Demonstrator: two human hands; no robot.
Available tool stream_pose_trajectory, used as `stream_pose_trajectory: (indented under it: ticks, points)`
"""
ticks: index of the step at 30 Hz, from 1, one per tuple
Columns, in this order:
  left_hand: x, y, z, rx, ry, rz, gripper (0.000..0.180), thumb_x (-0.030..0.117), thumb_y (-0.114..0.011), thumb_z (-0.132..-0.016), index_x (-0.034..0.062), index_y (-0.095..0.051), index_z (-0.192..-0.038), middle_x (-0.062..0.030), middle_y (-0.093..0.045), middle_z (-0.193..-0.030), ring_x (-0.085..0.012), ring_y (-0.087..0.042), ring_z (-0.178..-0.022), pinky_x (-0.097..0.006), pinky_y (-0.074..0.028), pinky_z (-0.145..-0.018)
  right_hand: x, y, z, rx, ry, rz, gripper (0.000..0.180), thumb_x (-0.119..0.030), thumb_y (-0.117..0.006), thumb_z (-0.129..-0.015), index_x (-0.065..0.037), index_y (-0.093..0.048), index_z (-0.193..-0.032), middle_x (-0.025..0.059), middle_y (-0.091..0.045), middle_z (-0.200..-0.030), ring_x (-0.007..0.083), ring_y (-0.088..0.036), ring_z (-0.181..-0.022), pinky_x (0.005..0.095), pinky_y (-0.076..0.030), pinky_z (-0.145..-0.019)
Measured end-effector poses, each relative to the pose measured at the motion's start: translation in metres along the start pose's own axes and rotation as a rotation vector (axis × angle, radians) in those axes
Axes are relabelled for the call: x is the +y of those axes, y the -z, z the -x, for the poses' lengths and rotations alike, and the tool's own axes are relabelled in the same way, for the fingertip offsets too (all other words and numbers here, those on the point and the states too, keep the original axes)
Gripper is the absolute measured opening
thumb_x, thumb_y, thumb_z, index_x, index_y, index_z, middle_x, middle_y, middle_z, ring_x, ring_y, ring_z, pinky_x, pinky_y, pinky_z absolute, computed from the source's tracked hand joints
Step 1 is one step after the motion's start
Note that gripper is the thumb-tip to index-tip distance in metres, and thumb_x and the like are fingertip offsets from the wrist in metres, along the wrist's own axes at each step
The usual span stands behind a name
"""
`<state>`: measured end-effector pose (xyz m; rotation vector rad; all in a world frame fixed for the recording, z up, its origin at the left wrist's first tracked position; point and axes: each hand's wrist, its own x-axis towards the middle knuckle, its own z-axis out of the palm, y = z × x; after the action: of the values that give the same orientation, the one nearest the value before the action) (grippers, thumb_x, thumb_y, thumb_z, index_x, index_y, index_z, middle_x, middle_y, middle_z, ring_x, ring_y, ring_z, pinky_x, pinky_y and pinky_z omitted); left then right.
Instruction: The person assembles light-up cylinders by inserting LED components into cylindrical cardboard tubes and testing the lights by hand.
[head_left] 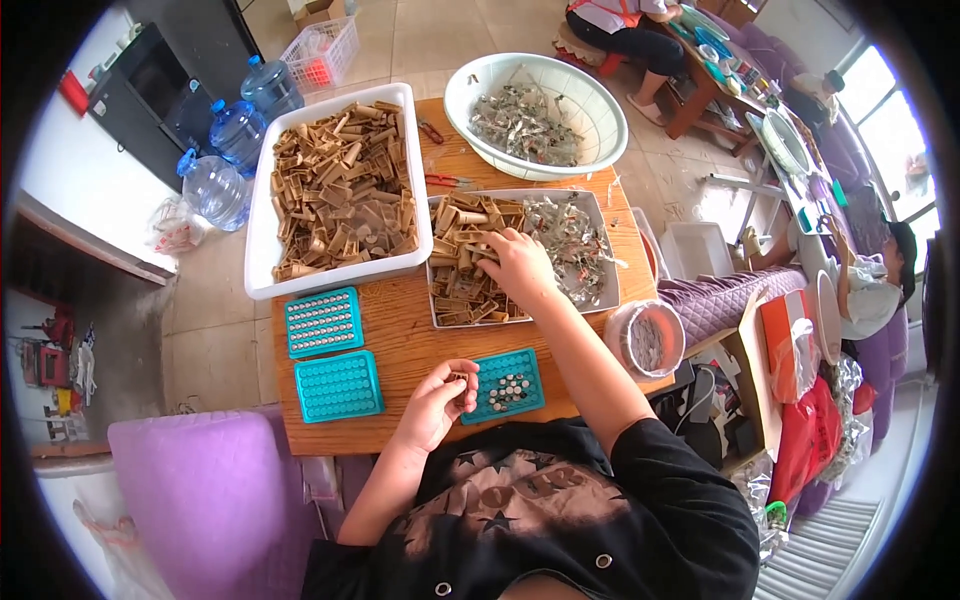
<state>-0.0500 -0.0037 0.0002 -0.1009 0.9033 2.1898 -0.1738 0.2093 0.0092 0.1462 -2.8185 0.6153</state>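
Note:
My left hand [432,405] is closed near the table's front edge, its fingertips curled round something small and brownish that I cannot make out. Just right of it lies a teal tray [522,366] with small round white and dark pieces scattered on it. My right hand [522,268] reaches into a shallow white box [484,324], its fingers apart and resting on tan, trough-shaped pieces [462,282]. The box's right part holds small clear and silvery parts [575,245], some with coloured bits. The fingertips are partly sunk among the tan pieces.
A deep white tub [262,250] of tan pieces stands at left. Behind the box are a pale green basket [610,130] of clear parts and red-handled pliers [447,181]. Two teal trays [322,322] lie at left, one filled. A round container [640,340] sits by the right edge.

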Motion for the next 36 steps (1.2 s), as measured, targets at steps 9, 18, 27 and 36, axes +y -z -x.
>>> stream_pose_trajectory:
  ticks: [9, 18, 27, 36]
  points:
    - [-0.004, 0.009, 0.009, 0.083, -0.067, 0.025, 0.022, 0.017, -0.051, -0.092, 0.0017, -0.053, -0.109, -0.0006, -0.051, -0.080, -0.0093, -0.047, -0.067, -0.024, -0.040, -0.060, -0.013, 0.050, 0.020, 0.090, -0.157, -1.099, 0.013, -0.005, -0.058, -0.090, 0.001, -0.059, -0.101, 0.0061, -0.064, -0.095, 0.0106, -0.058, -0.086, 0.0263, -0.048, -0.076]
    - [0.019, -0.034, -0.028, 0.071, 0.065, 0.003, 0.039, 0.035, -0.058, -0.092, 0.0030, -0.056, -0.114, 0.0049, -0.048, -0.072, -0.0047, -0.041, -0.054, -0.019, -0.031, -0.048, -0.047, 0.080, 0.104, -0.234, 0.386, -0.699, 0.021, -0.005, -0.066, -0.077, -0.006, -0.060, -0.098, 0.0118, -0.062, -0.100, 0.0311, -0.058, -0.101, 0.0402, -0.045, -0.089]
    - [0.011, -0.022, -0.041, -0.039, 0.048, -0.179, 0.025, 0.024, -0.061, -0.091, 0.0041, -0.060, -0.107, 0.0025, -0.055, -0.079, -0.0022, -0.038, -0.050, -0.019, -0.030, -0.047, -0.041, 0.086, 0.125, -0.336, 0.388, -0.593, 0.019, -0.005, -0.069, -0.075, -0.006, -0.065, -0.094, 0.0079, -0.064, -0.094, 0.0289, -0.058, -0.098, 0.0413, -0.044, -0.089]
    - [0.006, -0.019, -0.019, 0.079, -0.249, -0.266, 0.016, 0.019, -0.058, -0.092, 0.0055, -0.060, -0.100, -0.0045, -0.061, -0.091, -0.0034, -0.042, -0.052, -0.020, -0.034, -0.050, -0.029, 0.083, 0.126, -0.458, 0.368, -0.695, 0.018, -0.003, -0.065, -0.077, -0.003, -0.065, -0.095, 0.0101, -0.065, -0.093, 0.0277, -0.061, -0.091, 0.0363, -0.049, -0.081]
